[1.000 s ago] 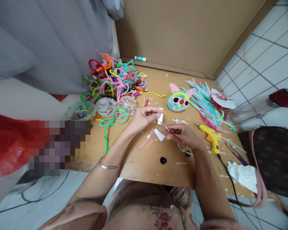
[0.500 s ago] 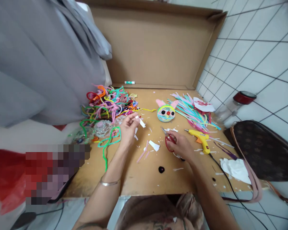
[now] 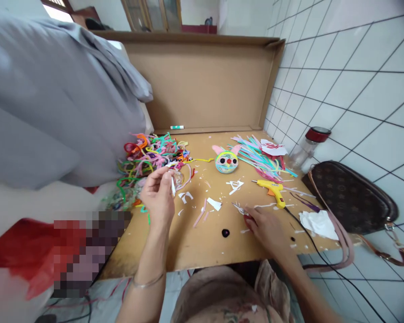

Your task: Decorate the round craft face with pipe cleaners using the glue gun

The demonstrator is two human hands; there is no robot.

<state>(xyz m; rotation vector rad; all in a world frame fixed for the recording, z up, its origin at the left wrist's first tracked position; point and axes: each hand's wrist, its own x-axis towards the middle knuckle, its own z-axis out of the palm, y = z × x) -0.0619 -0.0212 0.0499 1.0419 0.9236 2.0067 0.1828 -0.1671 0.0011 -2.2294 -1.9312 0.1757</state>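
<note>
My left hand [image 3: 159,197] is raised above the left part of the table, with a small white paper piece [image 3: 173,185] pinched between thumb and fingers. Low over the table, my right hand [image 3: 265,226] has its fingers on the red handles of the scissors [image 3: 239,208], whose blades point left. A round craft face [image 3: 226,161] with pink ears, black eyes and a red nose stands beyond both hands. White paper scraps [image 3: 214,204] and pink strips [image 3: 199,213] lie between my hands. Near the front edge is a black pompom-like disc [image 3: 225,233].
Tangled pipe cleaners [image 3: 155,154] heap at the left; straight ones [image 3: 256,154] lie back right. A yellow glue gun [image 3: 272,190] with a cord, a brown bag [image 3: 357,197] and a clear jar [image 3: 305,150] are at the right. A cardboard wall [image 3: 205,85] closes the back.
My left hand has moved left and slightly nearer with the white paper. My right hand has lowered the scissors toward the table. The camera view has tilted up, showing more of the room behind.
</note>
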